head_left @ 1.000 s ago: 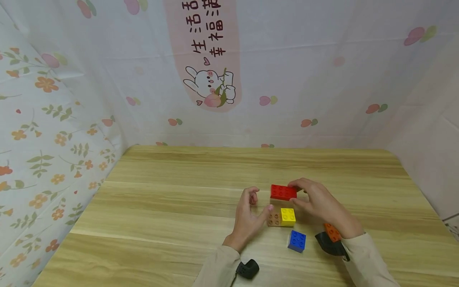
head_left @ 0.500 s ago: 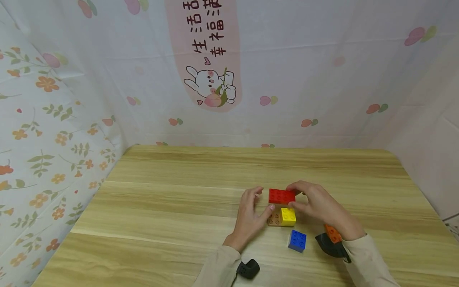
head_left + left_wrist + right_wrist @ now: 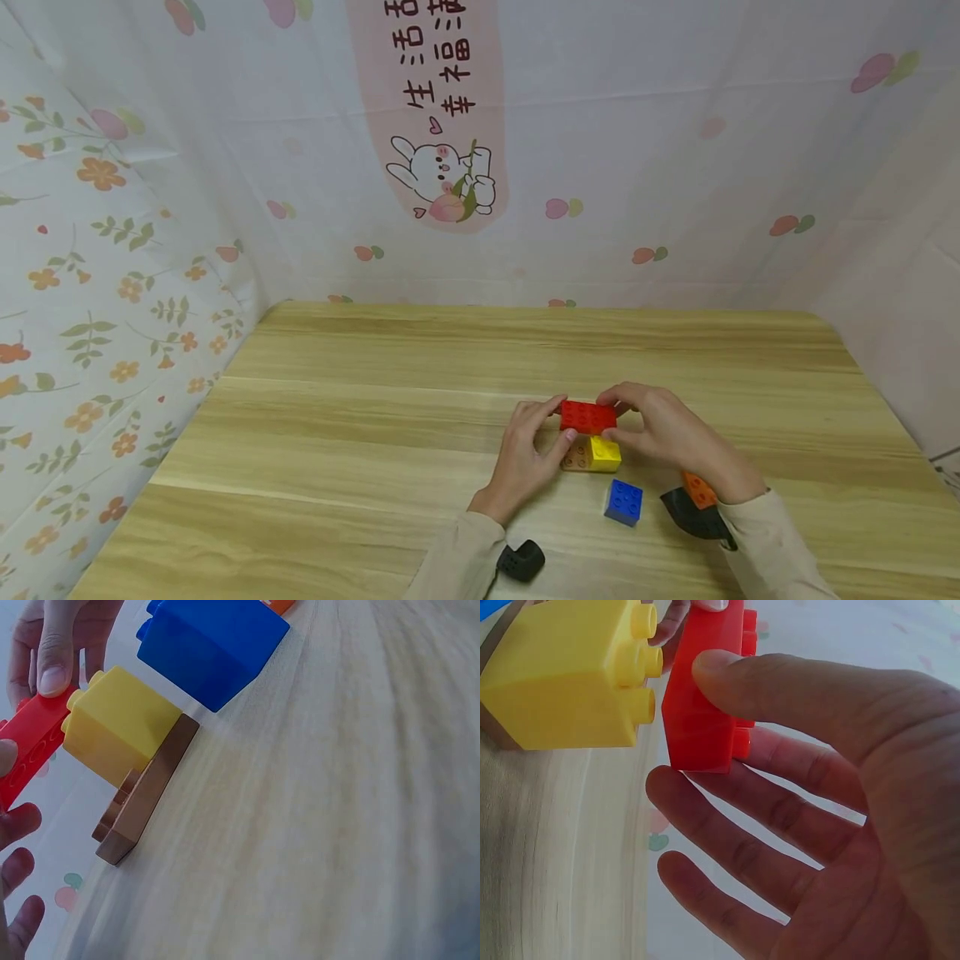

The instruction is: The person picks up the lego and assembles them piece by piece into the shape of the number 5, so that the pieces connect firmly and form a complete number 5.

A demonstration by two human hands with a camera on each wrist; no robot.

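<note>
Both hands hold a red building brick (image 3: 588, 417) by its two ends, just above a yellow brick (image 3: 605, 456). My right hand (image 3: 660, 425) pinches the right end; its thumb lies on the brick's side in the right wrist view, the lower fingers spread. At the left end, the thumb and index finger of my left hand (image 3: 522, 454) grip the same brick. The yellow brick (image 3: 124, 724) sits on one half of a flat brown brick (image 3: 154, 787), whose other studs stay bare. In the right wrist view a gap shows between the red brick (image 3: 694, 731) and the yellow studs.
A blue brick (image 3: 623, 502) stands on the wooden table (image 3: 337, 467), nearer the person. An orange brick (image 3: 700, 490) lies partly hidden behind the right wrist and its black strap piece (image 3: 692, 514). A patterned cloth (image 3: 637, 167) hangs behind the table.
The red brick has come slightly nearer the person, toward the yellow brick. My left hand, earlier apart from it, has closed its thumb and index finger on the left end.
</note>
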